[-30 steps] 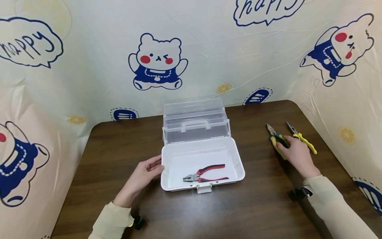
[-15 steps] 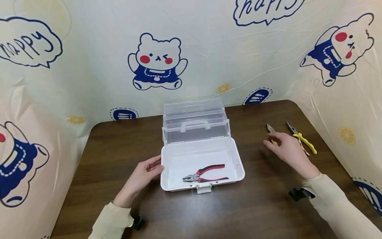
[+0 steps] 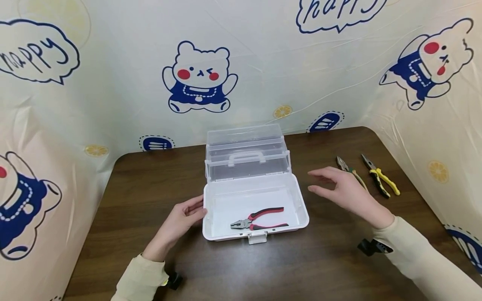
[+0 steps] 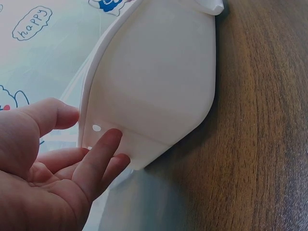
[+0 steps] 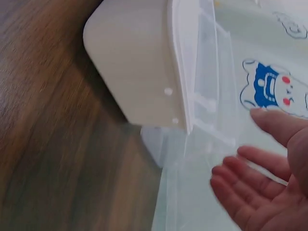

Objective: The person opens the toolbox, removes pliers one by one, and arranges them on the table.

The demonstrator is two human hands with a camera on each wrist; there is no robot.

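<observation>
A white toolbox (image 3: 256, 188) stands with its clear lid (image 3: 244, 146) raised. Inside lie red-and-black combination pliers (image 3: 242, 223). My left hand (image 3: 186, 215) holds the toolbox's left side; in the left wrist view, the thumb is at the rim and the fingers (image 4: 98, 159) rest against the outer wall. Right of the toolbox, my right hand (image 3: 344, 190) is in the air with nothing in it, thumb and fingers apart, pointing towards the box. Behind it, partly covered, lie green-and-yellow pliers (image 3: 343, 164). Yellow-and-black long-nose pliers (image 3: 378, 177) lie farther right.
The brown wooden table (image 3: 241, 271) reaches back to a printed cloth (image 3: 263, 75) that hangs behind it and along both sides. The raised lid stands close to the cloth. A latch (image 3: 257, 238) hangs at the toolbox's front.
My right hand has lifted away from the green-and-yellow pliers and moved left towards the toolbox, uncovering the long-nose pliers. The left hand and the toolbox have stayed in place.
</observation>
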